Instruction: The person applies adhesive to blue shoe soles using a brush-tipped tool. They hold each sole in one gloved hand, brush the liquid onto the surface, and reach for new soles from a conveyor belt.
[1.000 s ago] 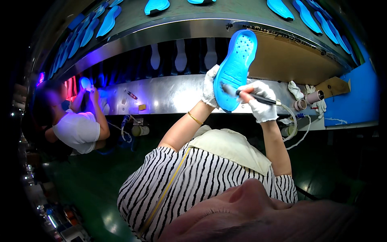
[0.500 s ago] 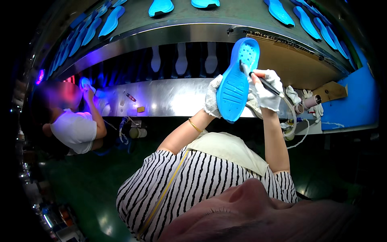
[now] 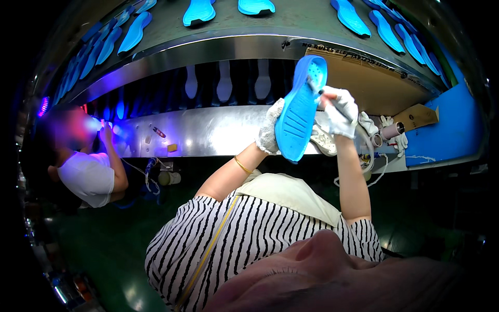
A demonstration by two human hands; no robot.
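A blue shoe sole (image 3: 296,119) is held up at a steep slant above the metal bench, its hollowed side with holes and ridges facing me. My left hand (image 3: 270,127), in a pale glove with a gold bangle at the wrist, grips its left edge. In my right hand (image 3: 340,110), whose white glove leaves some fingertips bare, is a dark-handled brush (image 3: 312,85). The bristles are at the sole's upper, holed part; motion blurs the brush. Behind the sole and my right wrist, a white sole (image 3: 323,140) is partly hidden.
Rows of blue soles (image 3: 351,18) lie on the conveyor (image 3: 296,26) beyond the metal bench (image 3: 218,130). Right of me are a cardboard sheet (image 3: 358,78), loose white gloves (image 3: 368,123) and a pink cylinder (image 3: 392,130). A co-worker (image 3: 88,174) sits at the left.
The brush has shifted slightly on the sole's upper part, and my right hand has tilted with it. The whole view has moved a little; the co-worker's hand is lower.
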